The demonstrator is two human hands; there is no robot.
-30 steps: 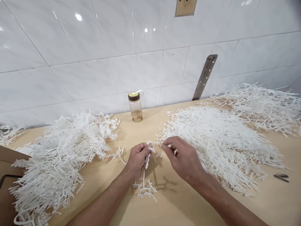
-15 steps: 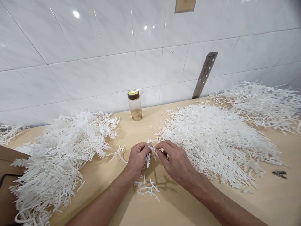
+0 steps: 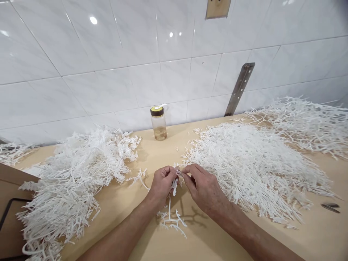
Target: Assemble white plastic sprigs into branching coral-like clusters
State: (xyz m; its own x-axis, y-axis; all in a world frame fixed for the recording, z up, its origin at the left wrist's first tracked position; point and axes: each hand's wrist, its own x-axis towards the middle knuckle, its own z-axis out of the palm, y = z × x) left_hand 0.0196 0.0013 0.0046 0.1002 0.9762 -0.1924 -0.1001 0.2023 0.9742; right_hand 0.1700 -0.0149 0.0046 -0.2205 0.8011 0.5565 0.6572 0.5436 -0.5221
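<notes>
Above the counter [image 3: 165, 248], between white heaps [image 3: 250, 163], the left hand [image 3: 162, 183] has its grip closed on white twigs [image 3: 174, 184] and, apparently, a dangling branch [image 3: 170, 219]; the right hand's grip [image 3: 181, 174] pinches the twigs. Likely light, springy, breakable: hold near thicker parts.

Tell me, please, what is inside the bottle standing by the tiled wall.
The lower part of the clear bottle holds what looks like tan liquid; the upper part shows no liquid. Its yellow-topped lid hides the mouth.
</notes>
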